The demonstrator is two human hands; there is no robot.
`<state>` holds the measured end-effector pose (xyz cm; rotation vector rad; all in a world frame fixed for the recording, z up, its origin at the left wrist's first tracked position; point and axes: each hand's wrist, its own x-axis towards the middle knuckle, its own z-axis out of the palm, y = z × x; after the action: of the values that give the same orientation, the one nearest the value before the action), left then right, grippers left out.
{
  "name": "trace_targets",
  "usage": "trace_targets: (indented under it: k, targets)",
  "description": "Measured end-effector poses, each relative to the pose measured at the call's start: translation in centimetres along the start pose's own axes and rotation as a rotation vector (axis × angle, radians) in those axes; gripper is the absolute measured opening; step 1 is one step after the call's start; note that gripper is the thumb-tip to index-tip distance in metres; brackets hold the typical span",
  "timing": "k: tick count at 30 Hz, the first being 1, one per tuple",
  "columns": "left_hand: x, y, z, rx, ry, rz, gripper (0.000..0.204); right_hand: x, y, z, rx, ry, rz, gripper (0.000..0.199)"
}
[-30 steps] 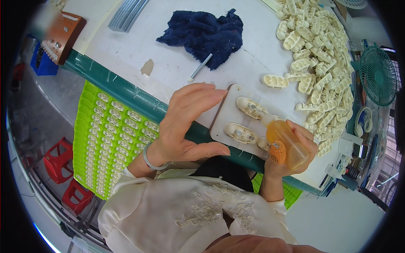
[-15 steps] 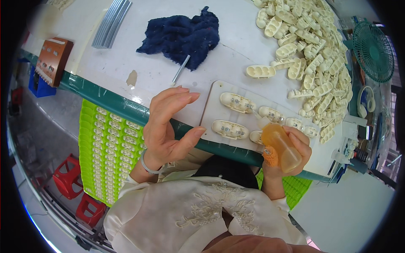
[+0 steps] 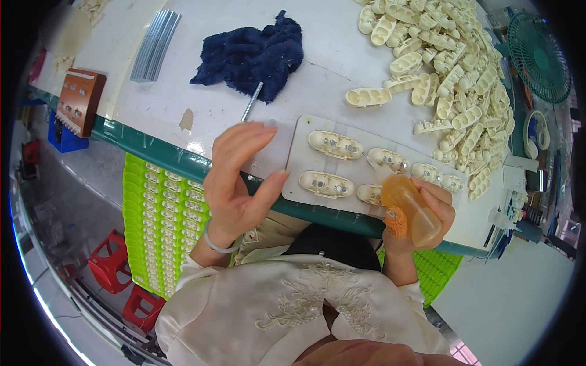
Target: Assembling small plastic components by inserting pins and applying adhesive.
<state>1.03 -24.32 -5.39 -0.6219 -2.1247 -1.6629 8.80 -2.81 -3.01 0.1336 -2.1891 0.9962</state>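
Seen from my remote post: a white table [image 3: 329, 58] with a green near edge [image 3: 152, 141], a green fan [image 3: 538, 58] beyond it at far right, and red stools [image 3: 110, 263] on the floor at left. Loose cream shells [image 3: 439, 73] lie heaped at right. A lime-green tray [image 3: 135, 241] at near left holds rows of whitish pieces [image 3: 160, 235]; a pale board [image 3: 295, 166] at the near edge bears disc-fitted shells [image 3: 336, 144]. I see the right hand [image 3: 438, 213] wrapped around an amber bottle [image 3: 410, 207], nozzle over the board; contact I cannot tell. The left hand [image 3: 235, 183], thumb and fingers spread, hovers left of the board.
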Motion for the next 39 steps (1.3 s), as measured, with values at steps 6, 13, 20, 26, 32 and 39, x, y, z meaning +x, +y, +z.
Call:
trace_targets:
  k: [6,13,20,26,32,39]
  targets:
    - [7.5,2.2,-0.8,0.183,-0.465,0.072,0.015,0.1,0.4,0.1,0.030,0.000,0.017,0.037]
    - [11.1,0.9,2.3,0.177,-0.881,0.237,0.012,0.2,0.7,0.0,0.080,-0.032,0.024,0.054]
    - [11.8,0.9,3.5,0.135,-1.091,0.128,0.010,-0.3,0.7,-1.2,0.094,0.010,0.036,0.051]
    - [12.6,0.7,4.3,0.115,-1.233,0.060,0.011,-0.9,1.1,-1.9,0.060,0.052,0.068,0.050]
    - [13.1,0.2,4.5,0.033,-1.289,-0.009,0.013,-1.1,1.3,-1.8,0.081,0.069,0.095,0.049]
    - [13.7,0.3,5.0,0.027,-1.371,-0.004,0.012,-0.7,0.8,-2.3,0.016,0.078,0.071,0.034]
